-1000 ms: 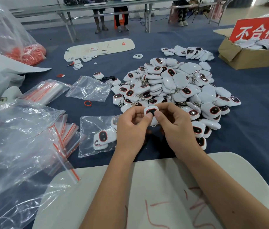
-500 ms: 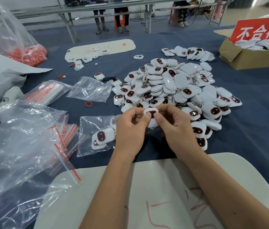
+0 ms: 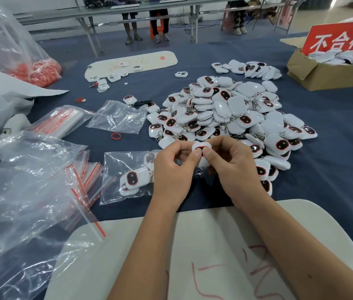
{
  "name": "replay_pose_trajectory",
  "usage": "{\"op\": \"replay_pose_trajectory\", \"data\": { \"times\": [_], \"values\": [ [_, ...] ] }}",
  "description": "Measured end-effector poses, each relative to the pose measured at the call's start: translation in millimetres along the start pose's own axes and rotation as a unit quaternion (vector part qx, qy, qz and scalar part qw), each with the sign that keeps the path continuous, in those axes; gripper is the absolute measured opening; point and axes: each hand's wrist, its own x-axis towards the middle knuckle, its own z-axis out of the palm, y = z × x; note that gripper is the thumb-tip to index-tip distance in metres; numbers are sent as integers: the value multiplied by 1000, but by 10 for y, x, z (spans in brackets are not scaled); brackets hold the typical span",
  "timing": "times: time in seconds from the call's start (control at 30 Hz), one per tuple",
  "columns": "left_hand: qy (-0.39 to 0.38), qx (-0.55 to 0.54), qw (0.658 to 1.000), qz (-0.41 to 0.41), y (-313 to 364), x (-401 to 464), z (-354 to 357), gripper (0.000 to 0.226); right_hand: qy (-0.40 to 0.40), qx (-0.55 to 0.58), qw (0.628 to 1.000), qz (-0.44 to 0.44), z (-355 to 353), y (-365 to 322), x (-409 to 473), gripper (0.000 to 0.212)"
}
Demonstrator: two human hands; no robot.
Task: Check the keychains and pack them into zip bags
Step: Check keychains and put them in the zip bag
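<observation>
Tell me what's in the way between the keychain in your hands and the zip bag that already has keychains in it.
Nothing visible. Both hands pinch the keychain just right of the zip bag, which lies flat on the blue table. The left hand covers the bag's right edge, so its opening cannot be seen.

Single head-worn view, looking forward and down, close over hands [image 3: 203, 167]

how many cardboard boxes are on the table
1: a brown cardboard box sits at the far right of the blue table, behind the big keychain pile, with a red sign in it. Others may lie outside the frame.
</observation>
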Motion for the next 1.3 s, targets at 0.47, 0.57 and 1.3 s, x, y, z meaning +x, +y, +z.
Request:
{"op": "replay_pose_trajectory", "data": {
  "times": [0.47,0.57,1.3],
  "values": [
    [41,-31,999,4,-3,12,4,7,-35,5,999,3,29,7,0,18],
    [62,-19,998,14,5,-1,31,10,-27,2,1000,11,17,13,4,20],
    [153,343,927,-22,55,-62,-81,8,2,10,1000,8,39,-10,0,16]
  ]
}}
